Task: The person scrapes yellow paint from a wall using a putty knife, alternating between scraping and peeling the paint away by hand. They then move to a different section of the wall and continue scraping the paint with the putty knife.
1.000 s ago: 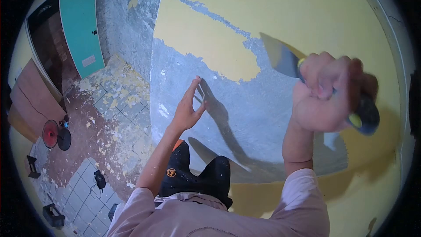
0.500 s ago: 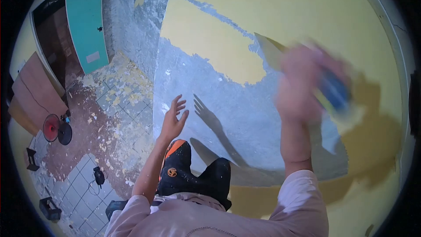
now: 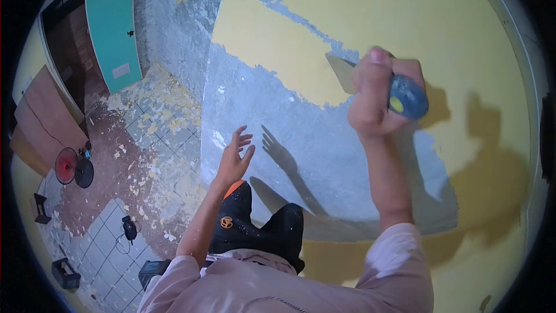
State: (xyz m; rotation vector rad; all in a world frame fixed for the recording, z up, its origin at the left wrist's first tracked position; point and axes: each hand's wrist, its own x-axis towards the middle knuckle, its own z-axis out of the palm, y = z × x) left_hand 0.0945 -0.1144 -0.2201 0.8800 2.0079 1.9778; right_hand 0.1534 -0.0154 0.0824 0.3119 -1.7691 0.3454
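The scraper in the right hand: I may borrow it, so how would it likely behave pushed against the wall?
The scraper may flex slightly, since its blade looks flat and thin. Its thick, rounded handle probably won't slip easily, as the right hand wraps around it.

Left of the fingers (image 3: 237,138) of the left hand (image 3: 233,163), the partly tiled floor (image 3: 108,250) lay strewn with pale flakes (image 3: 164,99), dense up and leftward from them. Lower left of those fingers sat a small black corded device (image 3: 129,229) and two dark frames (image 3: 66,274).
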